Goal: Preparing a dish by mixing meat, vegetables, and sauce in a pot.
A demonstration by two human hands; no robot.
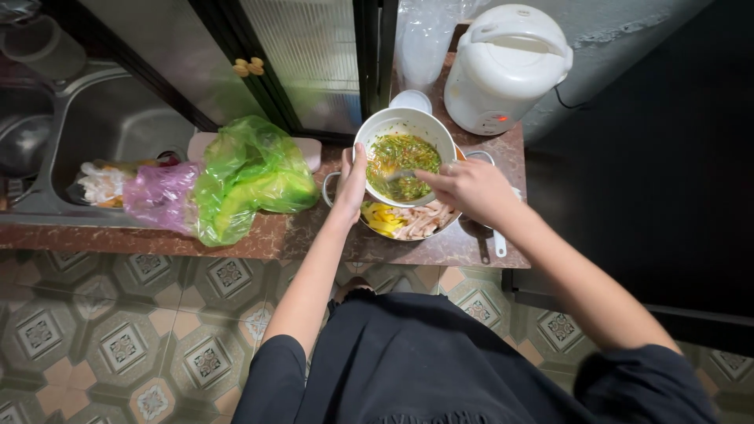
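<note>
Left hand (351,182) clamped on the rim of the white bowl (367,133), tipping and steadying it over the metal pot (331,187) on the brown counter (275,235); right hand (463,187) closed on a utensil, mostly hidden, reaching into the bowl. Bowl holding green chopped herbs in yellowish liquid; pot beneath holding pale strips and yellow pieces, white rice cooker (503,67) just behind

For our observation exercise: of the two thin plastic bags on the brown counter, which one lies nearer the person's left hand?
The translucent green plastic bag. It lies between the pink plastic bag and the left hand, which grips the white bowl.
</note>
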